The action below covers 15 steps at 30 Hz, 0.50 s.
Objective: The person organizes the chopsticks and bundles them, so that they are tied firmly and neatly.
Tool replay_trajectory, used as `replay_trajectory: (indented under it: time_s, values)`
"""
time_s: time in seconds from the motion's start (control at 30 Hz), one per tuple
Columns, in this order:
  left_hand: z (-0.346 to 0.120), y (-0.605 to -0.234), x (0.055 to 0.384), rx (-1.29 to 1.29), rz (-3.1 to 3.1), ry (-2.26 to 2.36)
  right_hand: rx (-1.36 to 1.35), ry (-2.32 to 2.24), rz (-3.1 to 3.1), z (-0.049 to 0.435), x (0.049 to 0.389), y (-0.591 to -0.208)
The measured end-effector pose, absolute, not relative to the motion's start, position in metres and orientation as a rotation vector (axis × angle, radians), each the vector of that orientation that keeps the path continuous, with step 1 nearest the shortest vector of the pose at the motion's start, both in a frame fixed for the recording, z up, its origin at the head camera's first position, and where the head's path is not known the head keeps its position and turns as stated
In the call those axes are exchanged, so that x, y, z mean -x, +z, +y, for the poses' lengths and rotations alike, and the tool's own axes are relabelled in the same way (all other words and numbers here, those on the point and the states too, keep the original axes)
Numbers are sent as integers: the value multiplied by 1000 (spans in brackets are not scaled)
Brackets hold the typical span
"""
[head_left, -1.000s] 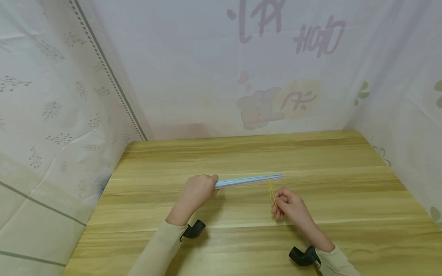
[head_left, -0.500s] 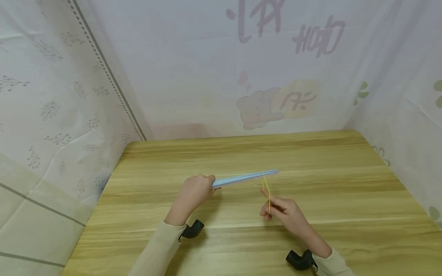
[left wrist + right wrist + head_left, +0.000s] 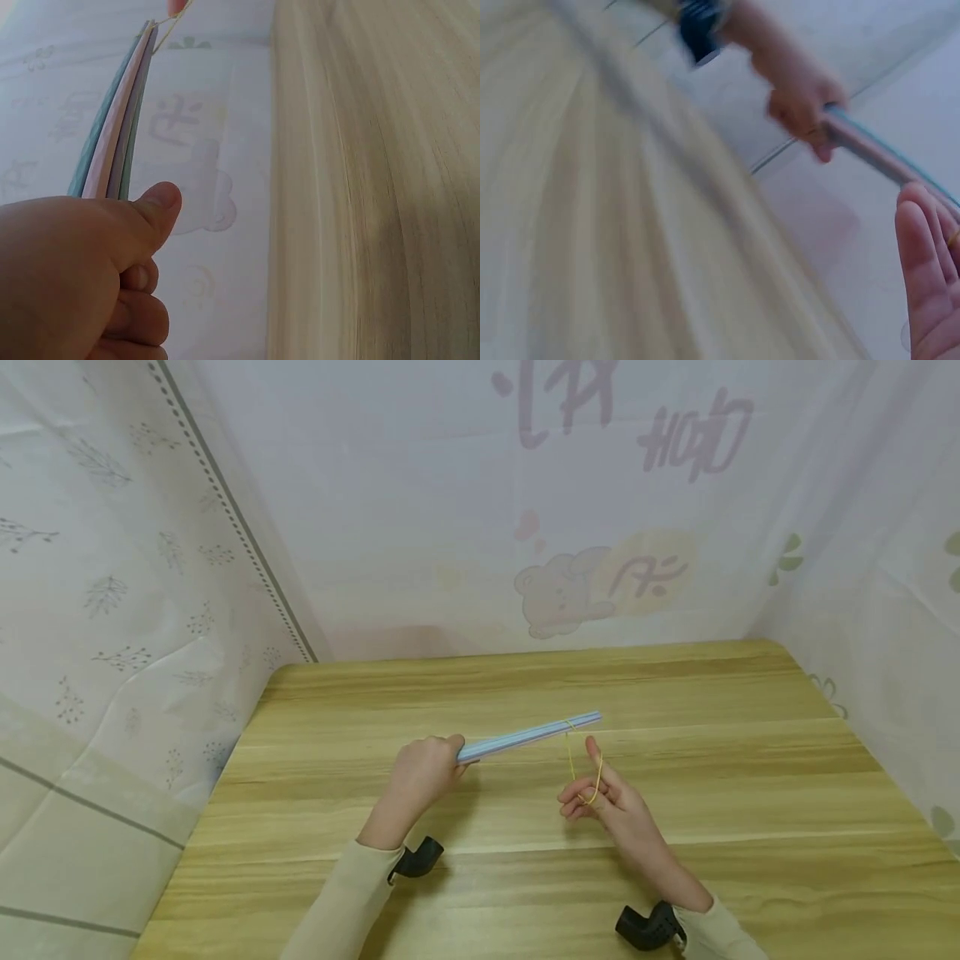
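Note:
My left hand [image 3: 423, 777] grips one end of a bundle of thin, chopstick-like sticks [image 3: 525, 737], which slants up to the right above the table. In the left wrist view, the sticks [image 3: 109, 150] are teal, pink, purple and green, and my left thumb [image 3: 161, 202] lies beside them. A yellow rubber band [image 3: 600, 777] passes round the bundle near its far end. From there it stretches down to my right hand [image 3: 618, 814], looped over the thumb and raised index finger. In the right wrist view, the right fingers [image 3: 922, 255] partly hide the bundle, and little of the band shows.
The wood-grain table [image 3: 360, 693] lies under both hands. A printed curtain [image 3: 420, 527] hangs along its back edge, with more cloth at both sides. Each wrist carries a black camera mount [image 3: 420, 858].
The bundle's far end has risen and shifted slightly left. My right hand has turned, lifting its index finger and spreading the rubber band into a wider loop. The left hand keeps its grip.

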<state>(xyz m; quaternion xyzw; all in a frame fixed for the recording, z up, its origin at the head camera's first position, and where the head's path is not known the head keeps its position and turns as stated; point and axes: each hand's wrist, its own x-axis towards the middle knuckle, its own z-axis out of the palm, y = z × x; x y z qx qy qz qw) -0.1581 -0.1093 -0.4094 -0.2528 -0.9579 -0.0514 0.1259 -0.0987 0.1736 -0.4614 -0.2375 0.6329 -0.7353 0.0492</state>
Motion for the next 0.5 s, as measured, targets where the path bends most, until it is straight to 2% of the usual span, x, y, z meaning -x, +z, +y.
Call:
replay_trajectory:
  time_s: [0.17,0.5]
  values:
    - [-110,-410,158,769,-2747,-136,432,-2469,1620,178,105,-452]
    - [-109,-409,157,847,-2625,-117,377,-2615,1208,191,121,-434]
